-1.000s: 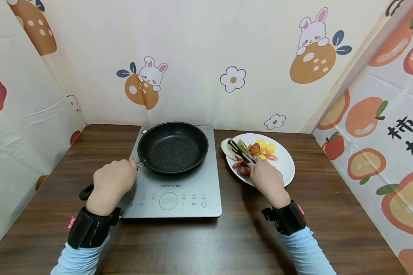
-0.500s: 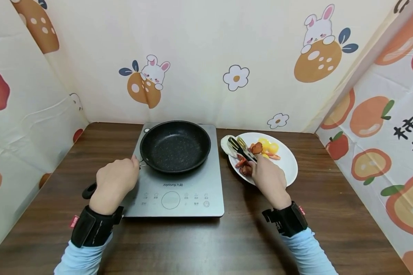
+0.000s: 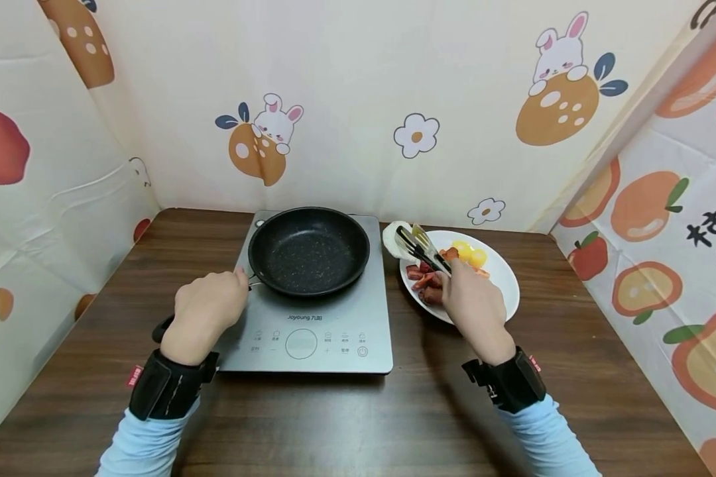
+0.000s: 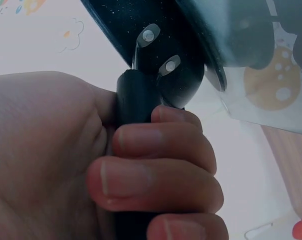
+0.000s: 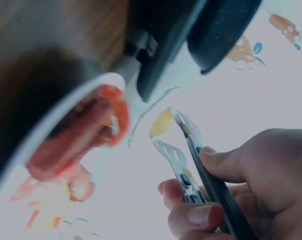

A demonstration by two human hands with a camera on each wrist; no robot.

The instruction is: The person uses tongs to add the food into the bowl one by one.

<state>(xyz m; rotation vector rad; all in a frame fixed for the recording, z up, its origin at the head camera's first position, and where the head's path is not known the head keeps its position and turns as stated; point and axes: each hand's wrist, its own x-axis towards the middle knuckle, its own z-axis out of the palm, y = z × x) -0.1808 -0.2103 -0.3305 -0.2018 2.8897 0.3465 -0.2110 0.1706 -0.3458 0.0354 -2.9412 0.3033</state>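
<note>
My left hand (image 3: 207, 310) grips the black handle (image 4: 133, 102) of a black frying pan (image 3: 308, 250), fingers curled round it just below the rivets. The pan looks bare inside and sits on a grey induction cooker (image 3: 334, 331). My right hand (image 3: 473, 303) holds metal tongs (image 3: 422, 246) over the left part of a white plate (image 3: 504, 288). In the right wrist view the tongs (image 5: 183, 150) stand slightly apart with nothing between the tips. On the plate lie reddish sausage pieces (image 3: 425, 281), yellow pieces (image 3: 471, 253) and a white piece (image 3: 390, 233) at the left rim.
The cooker stands mid-table on a dark wooden tabletop (image 3: 358, 424). Printed cloth screens with rabbits and fruit close in the back, left and right sides. The cooker's control panel (image 3: 301, 344) faces me.
My right hand has lifted the tongs a little up and away from the food on the plate. The left hand has stayed on the pan handle.
</note>
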